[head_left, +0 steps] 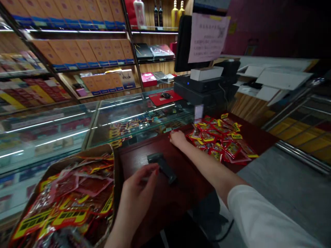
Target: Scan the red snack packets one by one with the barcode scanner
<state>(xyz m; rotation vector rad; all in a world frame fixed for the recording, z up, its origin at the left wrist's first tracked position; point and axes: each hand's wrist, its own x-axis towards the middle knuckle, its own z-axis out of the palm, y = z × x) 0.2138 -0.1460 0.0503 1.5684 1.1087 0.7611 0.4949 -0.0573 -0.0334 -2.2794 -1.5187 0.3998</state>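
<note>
My left hand [138, 193] is above the near side of the dark red counter, its thumb and fingertips drawn together and nothing visible between them. Just beyond its fingertips a black handheld barcode scanner [165, 168] lies on the counter, partly covered by the hand. My right hand [178, 138] is stretched forward, close to the counter's far edge, with fingers curled; whatever they may hold is hidden. Right beside that hand spreads a pile of red and yellow snack packets [219, 137]. An open cardboard box [115, 172] full of similar packets stands left of my left hand.
Glass display cases [64, 120] run along the far side. A black mouse [165, 95] rests on a red mat [155, 100]. Behind the packets are a monitor [182, 44] with a paper sign [208, 38] and a black cash drawer [201, 90]. A metal railing [302, 156] is at right.
</note>
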